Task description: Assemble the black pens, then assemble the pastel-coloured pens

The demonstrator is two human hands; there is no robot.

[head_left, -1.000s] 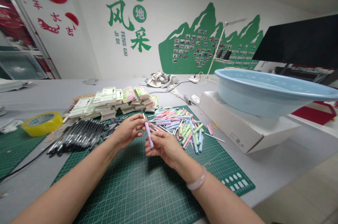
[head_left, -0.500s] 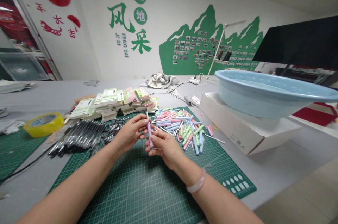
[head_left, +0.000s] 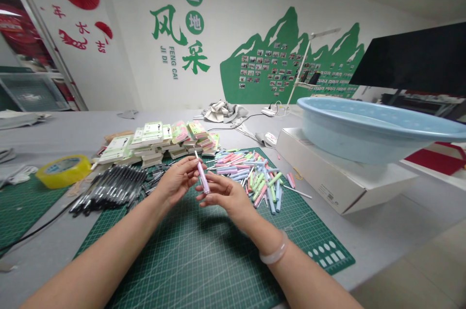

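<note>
A slim purple pen (head_left: pixel 203 180) is tilted over the cutting mat, with a thin pale refill-like rod sticking out of its upper end. My left hand (head_left: pixel 180 178) pinches it near the top between thumb and fingers. My right hand (head_left: pixel 227 197) is beside its lower end, fingers parted and loosely curved; whether a fingertip touches it is hard to tell. Behind my right hand lies a pile of pastel pen parts (head_left: pixel 269 182) in pink, green, blue and purple. Left of my left hand are many black pens (head_left: pixel 112 187) in a row.
Under my hands lies a green cutting mat (head_left: pixel 174 260). Small printed boxes (head_left: pixel 153 134) are stacked behind. A roll of yellow tape (head_left: pixel 63 171) sits at left. On the right, a blue basin (head_left: pixel 349 134) rests on a white carton (head_left: pixel 320 173). Crumpled cloth (head_left: pixel 224 111) lies farther back.
The pen has tilted further, its top end leaning left. My right hand has loosened its fingers from the pen's lower part, while my left hand keeps its pinch.
</note>
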